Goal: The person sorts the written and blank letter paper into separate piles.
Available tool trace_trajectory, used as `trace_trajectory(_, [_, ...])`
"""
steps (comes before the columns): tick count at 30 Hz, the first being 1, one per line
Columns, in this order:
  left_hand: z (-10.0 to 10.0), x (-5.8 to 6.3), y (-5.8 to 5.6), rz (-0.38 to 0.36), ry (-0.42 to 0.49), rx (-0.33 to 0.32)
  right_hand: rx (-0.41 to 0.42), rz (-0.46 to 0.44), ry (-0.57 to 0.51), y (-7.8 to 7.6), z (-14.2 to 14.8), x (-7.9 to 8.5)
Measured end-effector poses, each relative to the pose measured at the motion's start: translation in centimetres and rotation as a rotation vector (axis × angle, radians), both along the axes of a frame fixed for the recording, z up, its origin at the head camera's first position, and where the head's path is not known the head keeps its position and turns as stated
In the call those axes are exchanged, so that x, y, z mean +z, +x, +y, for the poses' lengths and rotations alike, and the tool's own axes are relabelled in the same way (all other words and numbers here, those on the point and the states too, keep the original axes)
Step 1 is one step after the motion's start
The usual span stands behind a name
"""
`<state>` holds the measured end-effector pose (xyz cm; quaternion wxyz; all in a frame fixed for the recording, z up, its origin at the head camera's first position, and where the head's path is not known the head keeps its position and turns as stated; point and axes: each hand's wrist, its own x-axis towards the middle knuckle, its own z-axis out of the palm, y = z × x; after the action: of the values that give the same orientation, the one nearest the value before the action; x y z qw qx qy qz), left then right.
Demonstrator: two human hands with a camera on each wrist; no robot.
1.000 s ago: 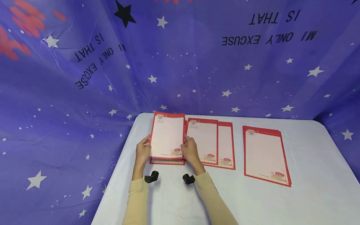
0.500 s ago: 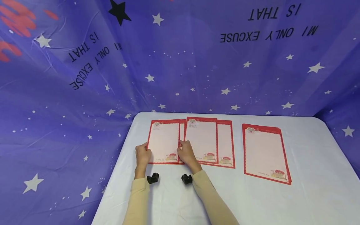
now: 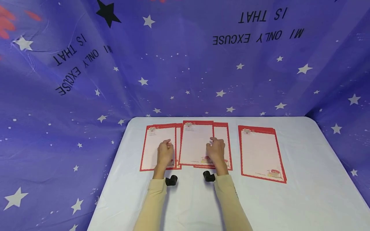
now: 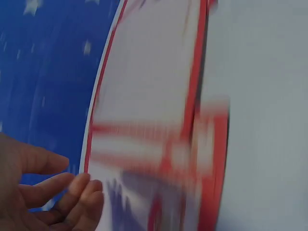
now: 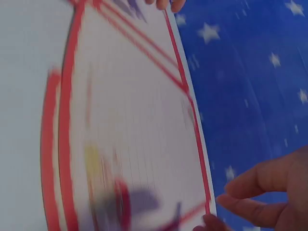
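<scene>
Between the left hand [image 3: 165, 154] and right hand [image 3: 216, 149] lies the middle red-bordered sheet [image 3: 195, 144], long axis pointing forward — the right hand nearer, over its right edge. Both hands are empty, fingers loosely bent.

Both arms reach forward, side by side, with the fingers leading. The left hand [image 3: 165, 154] and right hand [image 3: 216, 151] are apart, the fingers of each loosely bent. Behind the fingers, the left forearm [image 3: 151, 203] slants back and leftward, the right forearm [image 3: 231, 202] back and rightward. In the wrist views, the left fingers [image 4: 45, 191] curve gently, slightly spread; the right fingers [image 5: 262, 180] bend with tips near one another.
</scene>
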<state>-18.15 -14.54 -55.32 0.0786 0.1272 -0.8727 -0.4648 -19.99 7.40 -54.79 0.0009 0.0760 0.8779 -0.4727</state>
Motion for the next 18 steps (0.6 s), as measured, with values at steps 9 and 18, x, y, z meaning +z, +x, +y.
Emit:
trace_trajectory(9, [3.6,0.7,-1.1,-0.118,0.005,-0.075,-0.02,-0.103,-0.069,0.4,2.9,-0.9])
trace_trajectory(18, [4.5,1.0,-1.2,-0.194,0.075,-0.094,-0.053,-0.131,-0.082,0.4,3.9,-1.2])
